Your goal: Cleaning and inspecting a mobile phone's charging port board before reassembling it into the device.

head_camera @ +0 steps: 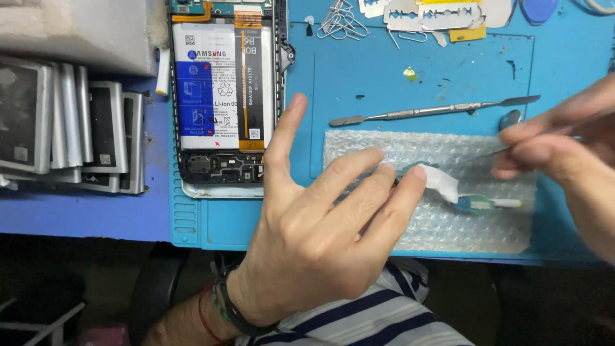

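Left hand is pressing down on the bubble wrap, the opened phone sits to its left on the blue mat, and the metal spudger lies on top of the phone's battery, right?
Not quite. In the head view the metal spudger lies on the blue mat, above the bubble wrap and right of the opened phone, not on its battery. The left hand does rest on the bubble wrap.

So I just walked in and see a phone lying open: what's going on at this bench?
A person works at a blue mat. The left hand presses its fingers on a small part and a white scrap on a sheet of bubble wrap. The right hand, blurred, holds a thin metal tool. An opened phone with its battery showing lies to the left, a metal spudger beyond the wrap.
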